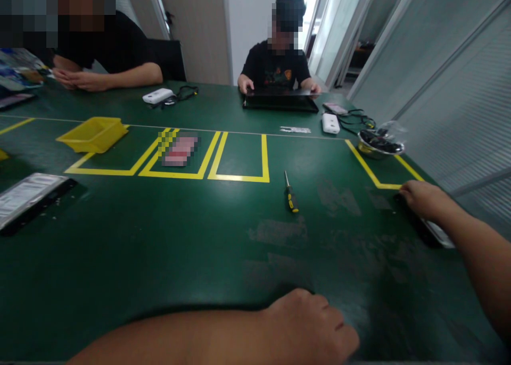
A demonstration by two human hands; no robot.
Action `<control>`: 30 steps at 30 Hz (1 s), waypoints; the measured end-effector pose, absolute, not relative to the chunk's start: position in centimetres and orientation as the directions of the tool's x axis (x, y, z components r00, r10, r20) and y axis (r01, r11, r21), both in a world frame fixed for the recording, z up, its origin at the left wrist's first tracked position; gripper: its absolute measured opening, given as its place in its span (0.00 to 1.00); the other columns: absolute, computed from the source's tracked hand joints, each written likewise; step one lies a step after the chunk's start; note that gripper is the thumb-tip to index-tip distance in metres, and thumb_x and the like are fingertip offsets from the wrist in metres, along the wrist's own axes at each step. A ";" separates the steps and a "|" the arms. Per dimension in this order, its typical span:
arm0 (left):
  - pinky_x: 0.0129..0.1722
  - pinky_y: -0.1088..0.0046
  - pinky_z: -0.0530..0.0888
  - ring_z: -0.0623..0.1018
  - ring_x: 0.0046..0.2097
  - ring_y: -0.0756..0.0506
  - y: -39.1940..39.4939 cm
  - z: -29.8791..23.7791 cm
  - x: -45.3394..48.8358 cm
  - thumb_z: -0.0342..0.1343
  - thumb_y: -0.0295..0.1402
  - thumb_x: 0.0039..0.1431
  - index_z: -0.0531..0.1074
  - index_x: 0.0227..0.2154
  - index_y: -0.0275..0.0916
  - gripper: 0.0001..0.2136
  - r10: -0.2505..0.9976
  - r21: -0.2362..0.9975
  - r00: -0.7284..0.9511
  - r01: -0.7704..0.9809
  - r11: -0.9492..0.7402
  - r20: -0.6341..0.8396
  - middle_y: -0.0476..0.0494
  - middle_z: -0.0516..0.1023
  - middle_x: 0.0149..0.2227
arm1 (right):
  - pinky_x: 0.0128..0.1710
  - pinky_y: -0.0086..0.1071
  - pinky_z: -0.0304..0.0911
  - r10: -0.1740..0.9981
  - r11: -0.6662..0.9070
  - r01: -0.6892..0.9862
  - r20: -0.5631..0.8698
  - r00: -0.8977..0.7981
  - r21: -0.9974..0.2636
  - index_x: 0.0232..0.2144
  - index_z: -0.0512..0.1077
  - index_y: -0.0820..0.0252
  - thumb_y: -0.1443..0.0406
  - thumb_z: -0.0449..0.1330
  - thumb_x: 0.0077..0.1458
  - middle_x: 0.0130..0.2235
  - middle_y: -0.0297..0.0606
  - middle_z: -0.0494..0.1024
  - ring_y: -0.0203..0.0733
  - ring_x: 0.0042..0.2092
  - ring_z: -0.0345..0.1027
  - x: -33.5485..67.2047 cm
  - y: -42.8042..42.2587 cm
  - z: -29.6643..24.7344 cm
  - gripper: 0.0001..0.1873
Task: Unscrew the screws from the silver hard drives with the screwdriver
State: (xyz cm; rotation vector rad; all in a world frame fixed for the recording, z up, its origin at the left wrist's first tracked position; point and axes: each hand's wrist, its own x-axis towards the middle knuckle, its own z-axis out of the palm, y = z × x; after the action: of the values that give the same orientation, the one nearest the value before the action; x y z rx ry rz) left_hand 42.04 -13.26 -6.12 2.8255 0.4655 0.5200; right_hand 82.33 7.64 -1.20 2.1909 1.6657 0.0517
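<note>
Bin of yellow plastic (96,135) sits left on the green desk (159,258); rightward, a black-and-yellow screwdriver (291,197) lies beyond the left hand (311,322), a fist with its inside hidden. Farther right, the bent right hand (423,199) touches a flat black-and-silver device (441,235); its grip cannot be told.

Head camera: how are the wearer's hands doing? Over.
Right hand at far end of dark slab, grip unclear. Left hand curled, palm hidden. Yellow-black screwdriver lying clear of both.
</note>
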 end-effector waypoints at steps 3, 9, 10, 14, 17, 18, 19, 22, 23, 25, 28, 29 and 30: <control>0.21 0.67 0.64 0.77 0.32 0.44 -13.2 -6.2 42.0 0.57 0.40 0.63 0.65 0.34 0.40 0.10 0.339 0.283 0.897 0.260 -0.923 0.284 0.48 0.77 0.33 | 0.50 0.45 0.70 0.926 -0.234 0.914 -0.209 0.313 0.333 0.54 0.69 0.60 0.57 0.59 0.63 0.54 0.44 0.72 0.44 0.51 0.70 82.0 7.7 -0.9 0.20; 0.19 0.67 0.60 0.76 0.30 0.45 -13.0 -6.3 42.1 0.59 0.40 0.60 0.65 0.32 0.39 0.11 0.330 0.284 0.889 0.243 -0.928 0.318 0.48 0.76 0.31 | 0.49 0.44 0.70 0.884 -0.350 0.857 -0.169 0.436 0.379 0.53 0.70 0.61 0.56 0.59 0.63 0.53 0.44 0.73 0.44 0.50 0.71 80.1 7.0 -0.5 0.20; 0.19 0.67 0.59 0.76 0.30 0.45 -13.0 -6.3 42.2 0.59 0.40 0.60 0.65 0.31 0.39 0.12 0.327 0.286 0.888 0.238 -0.928 0.322 0.49 0.76 0.30 | 0.49 0.43 0.70 0.874 -0.375 0.844 -0.158 0.459 0.383 0.52 0.70 0.62 0.56 0.58 0.64 0.52 0.44 0.73 0.43 0.50 0.71 79.6 6.9 -0.5 0.20; 0.19 0.68 0.57 0.76 0.30 0.45 -12.9 -6.3 42.1 0.59 0.40 0.61 0.65 0.31 0.39 0.11 0.318 0.287 0.897 0.231 -0.930 0.306 0.49 0.76 0.30 | 0.48 0.41 0.71 0.829 -0.464 0.804 -0.136 0.542 0.372 0.51 0.71 0.62 0.56 0.58 0.64 0.52 0.45 0.74 0.42 0.49 0.71 78.3 6.7 -0.5 0.19; 0.18 0.68 0.55 0.76 0.29 0.45 -12.8 -6.3 42.1 0.58 0.40 0.61 0.65 0.30 0.39 0.11 0.311 0.289 0.903 0.226 -0.930 0.295 0.48 0.75 0.30 | 0.49 0.41 0.71 0.797 -0.508 0.784 -0.150 0.585 0.357 0.52 0.70 0.62 0.57 0.59 0.63 0.52 0.45 0.73 0.43 0.49 0.71 78.4 7.1 -0.5 0.19; 0.18 0.68 0.55 0.75 0.29 0.45 -12.8 -6.3 42.1 0.58 0.40 0.61 0.66 0.30 0.39 0.11 0.307 0.290 0.905 0.221 -0.931 0.293 0.48 0.75 0.29 | 0.49 0.42 0.70 0.793 -0.512 0.784 -0.158 0.588 0.352 0.52 0.70 0.62 0.57 0.59 0.63 0.53 0.45 0.73 0.43 0.50 0.71 78.6 7.2 -0.6 0.19; 0.18 0.68 0.55 0.75 0.29 0.45 -12.7 -6.3 42.1 0.58 0.40 0.61 0.66 0.30 0.39 0.11 0.304 0.290 0.906 0.218 -0.932 0.296 0.48 0.75 0.29 | 0.49 0.42 0.70 0.792 -0.509 0.787 -0.167 0.587 0.348 0.52 0.70 0.62 0.57 0.59 0.63 0.53 0.45 0.73 0.43 0.50 0.71 78.9 7.3 -0.6 0.20; 0.18 0.69 0.55 0.75 0.29 0.46 -12.7 -6.2 42.1 0.58 0.39 0.61 0.66 0.30 0.39 0.10 0.314 0.291 0.899 0.225 -0.930 0.306 0.48 0.75 0.29 | 0.50 0.43 0.70 0.806 -0.478 0.807 -0.191 0.560 0.347 0.53 0.70 0.62 0.57 0.59 0.63 0.54 0.45 0.72 0.44 0.51 0.70 79.8 7.7 -0.7 0.20; 0.18 0.69 0.54 0.75 0.29 0.46 -12.7 -6.2 42.1 0.58 0.38 0.61 0.66 0.30 0.39 0.10 0.316 0.293 0.898 0.227 -0.929 0.307 0.48 0.75 0.29 | 0.50 0.43 0.70 0.812 -0.464 0.814 -0.199 0.549 0.349 0.53 0.69 0.62 0.57 0.59 0.63 0.54 0.45 0.72 0.44 0.51 0.70 80.1 7.8 -0.8 0.20; 0.18 0.69 0.54 0.74 0.28 0.46 -12.6 -6.1 42.0 0.58 0.39 0.61 0.66 0.29 0.39 0.11 0.315 0.299 0.899 0.223 -0.928 0.306 0.48 0.75 0.28 | 0.50 0.44 0.70 0.824 -0.433 0.828 -0.216 0.524 0.356 0.53 0.69 0.62 0.57 0.59 0.63 0.54 0.45 0.72 0.44 0.51 0.70 80.6 7.9 -1.0 0.20; 0.18 0.69 0.53 0.73 0.27 0.46 -12.6 -6.0 42.0 0.59 0.40 0.60 0.66 0.29 0.39 0.12 0.313 0.296 0.886 0.215 -0.931 0.342 0.49 0.74 0.27 | 0.50 0.44 0.70 0.842 -0.380 0.850 -0.245 0.482 0.365 0.54 0.69 0.62 0.57 0.60 0.63 0.54 0.45 0.72 0.45 0.51 0.70 81.2 8.2 -1.3 0.21; 0.17 0.69 0.53 0.73 0.26 0.47 -12.6 -6.0 42.0 0.60 0.39 0.60 0.66 0.29 0.39 0.12 0.317 0.290 0.877 0.217 -0.932 0.362 0.49 0.74 0.27 | 0.50 0.44 0.70 0.848 -0.362 0.857 -0.253 0.466 0.368 0.54 0.69 0.61 0.57 0.60 0.63 0.54 0.45 0.72 0.45 0.51 0.70 81.3 8.3 -1.4 0.21; 0.17 0.69 0.53 0.73 0.26 0.47 -12.6 -6.1 42.0 0.60 0.39 0.60 0.66 0.28 0.39 0.12 0.319 0.283 0.869 0.219 -0.934 0.379 0.49 0.73 0.27 | 0.50 0.44 0.70 0.854 -0.343 0.863 -0.259 0.450 0.370 0.54 0.69 0.61 0.57 0.60 0.63 0.54 0.45 0.72 0.45 0.51 0.70 81.5 8.4 -1.4 0.21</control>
State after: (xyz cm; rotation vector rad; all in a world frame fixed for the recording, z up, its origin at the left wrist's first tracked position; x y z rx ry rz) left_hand 42.01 -12.63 -6.05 2.8107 0.4104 0.6281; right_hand 81.50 8.37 -1.41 2.2513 1.4403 -0.0267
